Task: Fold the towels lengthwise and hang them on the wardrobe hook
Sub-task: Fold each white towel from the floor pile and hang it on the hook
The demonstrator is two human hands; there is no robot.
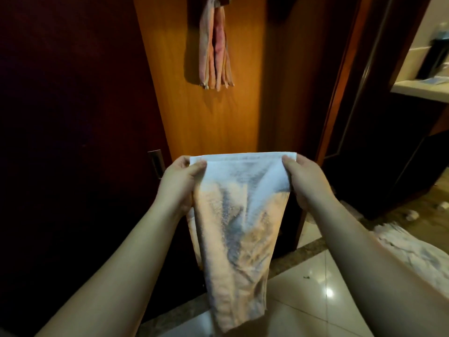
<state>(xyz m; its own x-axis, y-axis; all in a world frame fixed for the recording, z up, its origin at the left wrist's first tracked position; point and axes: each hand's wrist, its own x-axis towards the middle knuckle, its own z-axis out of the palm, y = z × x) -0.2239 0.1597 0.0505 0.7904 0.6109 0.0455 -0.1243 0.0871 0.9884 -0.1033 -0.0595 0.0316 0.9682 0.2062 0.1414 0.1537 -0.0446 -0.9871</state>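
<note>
We pinch the white towel (238,215) with our left hand (181,181) and right hand (307,178) (pink towels (215,45) hang at 12 o'clock).

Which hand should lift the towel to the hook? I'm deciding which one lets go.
Probably the left hand. The hook, already holding towels, sits up and left of the held towel's middle, nearer that side. The right hand pinches the far corner, so it can release.
</note>
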